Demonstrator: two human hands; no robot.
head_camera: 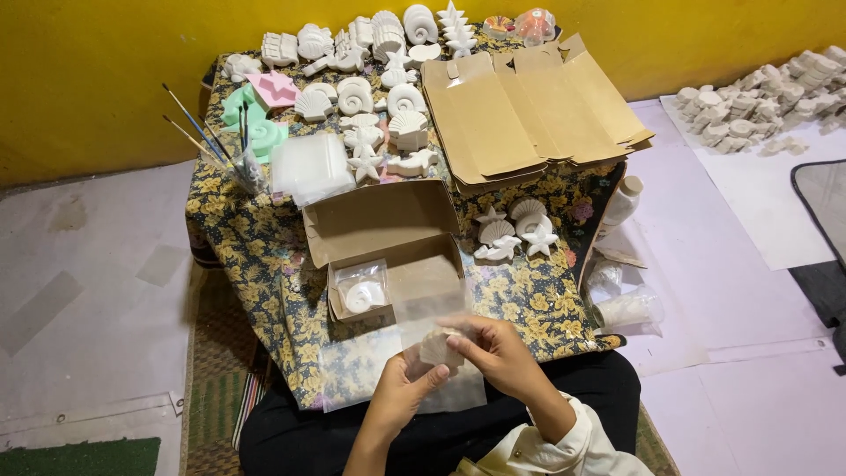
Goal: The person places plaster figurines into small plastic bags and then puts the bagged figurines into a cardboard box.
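My left hand [398, 388] and my right hand [500, 351] meet low in the middle, both gripping a small white plaster shell piece [439, 346] and a clear plastic bag [421, 315] around it. Just beyond them an open brown cardboard box [388, 231] sits on the floral-cloth table [238, 234]. Inside the box lies one bagged white spiral shell [361, 294]. More clear bags [352, 370] lie on the cloth under my hands.
Many white plaster sea shapes [370, 62] cover the far table, with a small group [514, 231] right of the box. Flat cardboard box blanks [520, 106] lie at right, paintbrushes in a jar [242, 167] and a bag stack [310, 167] at left. More casts [758, 101] lie on floor paper.
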